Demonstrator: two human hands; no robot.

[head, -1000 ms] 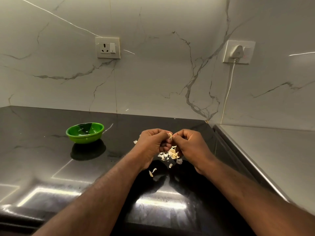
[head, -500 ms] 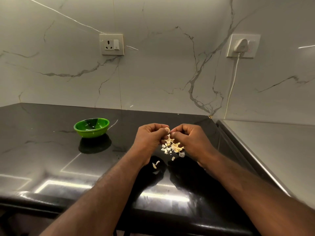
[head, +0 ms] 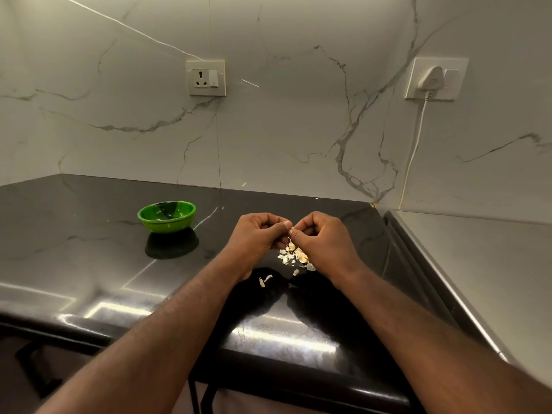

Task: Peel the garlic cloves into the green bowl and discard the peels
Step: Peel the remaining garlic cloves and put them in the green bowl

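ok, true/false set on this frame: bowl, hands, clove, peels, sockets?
1. The green bowl stands on the black counter, apart from both hands. True.
2. The bowl is to the right of the hands. False: it is to their left.
3. The left hand and the right hand both pinch a garlic clove. True.
4. Nothing lies on the counter below the hands. False: peels lie there.
5. The left socket has something plugged in. False: it is bare; the plug sits in the right socket.

Stretches both forearms forward; curls left hand (head: 257, 238) and right hand (head: 324, 239) knuckles-up, thumbs nearly meeting, pinching garlic clove (head: 293, 228).
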